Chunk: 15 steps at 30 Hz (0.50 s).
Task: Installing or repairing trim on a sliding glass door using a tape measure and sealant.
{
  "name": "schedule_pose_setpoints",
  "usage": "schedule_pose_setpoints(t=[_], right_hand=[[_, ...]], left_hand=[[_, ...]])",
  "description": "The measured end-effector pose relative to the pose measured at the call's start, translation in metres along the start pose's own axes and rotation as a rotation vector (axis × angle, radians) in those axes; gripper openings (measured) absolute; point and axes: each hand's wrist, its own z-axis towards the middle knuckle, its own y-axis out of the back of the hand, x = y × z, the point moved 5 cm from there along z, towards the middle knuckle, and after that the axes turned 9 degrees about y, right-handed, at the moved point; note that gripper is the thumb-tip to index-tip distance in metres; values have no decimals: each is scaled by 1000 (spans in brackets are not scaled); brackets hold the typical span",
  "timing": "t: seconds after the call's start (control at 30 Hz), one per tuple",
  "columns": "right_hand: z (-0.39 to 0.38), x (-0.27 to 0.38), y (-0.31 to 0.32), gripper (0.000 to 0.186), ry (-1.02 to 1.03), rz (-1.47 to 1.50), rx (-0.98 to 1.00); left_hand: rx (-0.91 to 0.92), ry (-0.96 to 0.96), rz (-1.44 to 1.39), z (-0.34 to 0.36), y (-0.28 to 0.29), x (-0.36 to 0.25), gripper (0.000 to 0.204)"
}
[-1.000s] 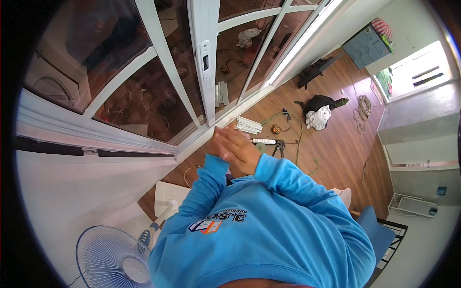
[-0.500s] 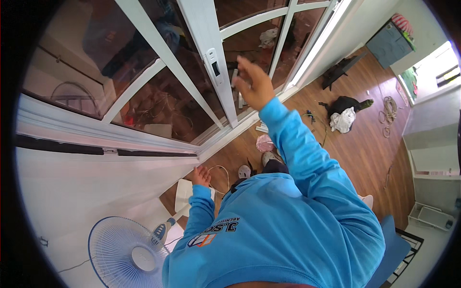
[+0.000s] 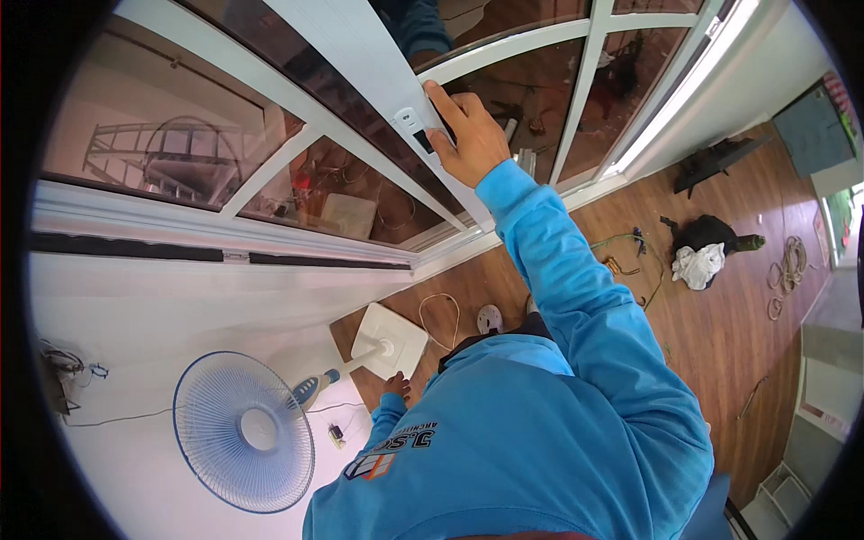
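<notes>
My right hand (image 3: 474, 139) is on the edge of a white-framed sliding glass panel (image 3: 346, 54). Its thumb rests beside the white latch plate (image 3: 409, 121) with a dark slot, and the fingers curl along the frame's edge. Dark glass panes (image 3: 499, 81) sit on both sides of that frame. Low beside my body hangs my left hand (image 3: 397, 386), fingers apart and holding nothing; part of it is hidden by my sleeve. Nearest to it is the square white base (image 3: 391, 337) of a standing fan.
The blue-rimmed fan head (image 3: 256, 430) leans out at lower left. On the wooden floor lie a dark bag (image 3: 706, 234) with white cloth (image 3: 697, 266), a coiled rope (image 3: 789, 270) and loose cords (image 3: 621, 267). A dark stand (image 3: 720, 166) and a blue-grey cabinet (image 3: 814, 126) are farther right.
My right hand went from hovering right of the frame to gripping its edge by the latch. The panel's frame appears more tilted as the view shifted. My left hand moved lower, closer to my body.
</notes>
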Motion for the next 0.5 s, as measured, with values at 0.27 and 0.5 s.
schedule_pose_setpoints(t=[0.27,0.5], right_hand=[[-1,-1,0,61,1,73,13],[-13,-11,-20,40,-292,950,96]], left_hand=[[-9,-21,44,-31,-34,-22,47],[17,-105,94,-42,-55,-37,47]])
